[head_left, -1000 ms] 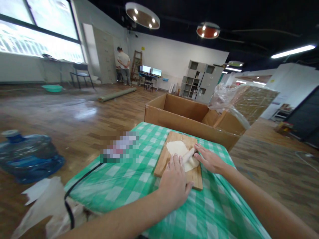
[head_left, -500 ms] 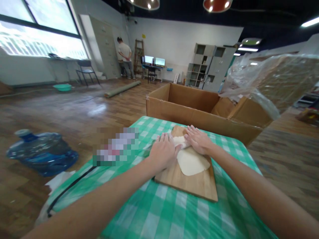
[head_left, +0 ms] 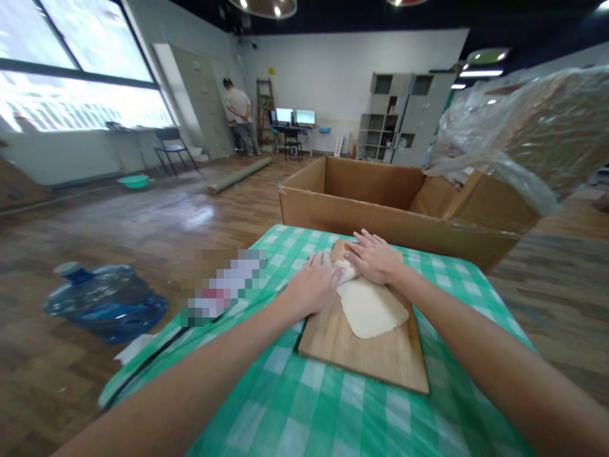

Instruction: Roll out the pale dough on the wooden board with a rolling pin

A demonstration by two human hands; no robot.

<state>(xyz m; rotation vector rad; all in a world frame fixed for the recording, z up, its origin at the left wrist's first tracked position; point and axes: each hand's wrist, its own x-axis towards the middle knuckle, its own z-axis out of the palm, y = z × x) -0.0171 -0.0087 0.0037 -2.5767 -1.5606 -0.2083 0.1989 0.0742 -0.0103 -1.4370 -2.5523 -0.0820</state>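
A flattened sheet of pale dough (head_left: pixel 373 311) lies on a wooden board (head_left: pixel 361 362). Across its far part rests a whitish rolling pin (head_left: pixel 349 273), its ends covered by my hands. My left hand (head_left: pixel 314 282) is on the left end, with the thumb along the pin and the fingers stretched forward. My right hand (head_left: pixel 375 257) presses over the right end, fingers extended past it. Much of the dough beyond the pin is hidden by the hands.
Under the board is a green-and-white checked tablecloth (head_left: pixel 342 412). A blurred-out item (head_left: pixel 226 285) lies at the left. A large cardboard box (head_left: pixel 371 212) stands behind the table, a blue water bottle (head_left: pixel 109 304) on the left floor. A person (head_left: pixel 239 111) stands far back.
Both hands have moved slightly away with the rolling pin, and a little more dough shows on the near side. The whole view has shifted slightly.
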